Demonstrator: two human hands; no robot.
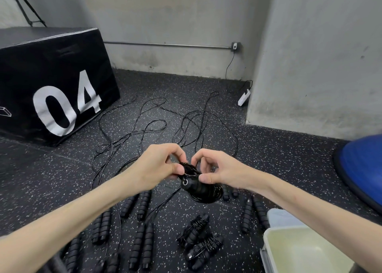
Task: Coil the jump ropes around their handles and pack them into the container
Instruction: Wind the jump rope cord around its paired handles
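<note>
Item: black foam-handled jump rope, coiled (201,187), is gripped by left hand (159,167) and pinched by right hand (215,170) above speckled rubber floor (268,148).

Black ropes (157,115) on black white-speckled floor (268,148); black box (51,66) with white "04"; blue dome (363,163).

Large white "04" printed on the slanted front face of the black box (51,82) at left, plus a small white outline mark at its left edge, possibly a logo.
</note>
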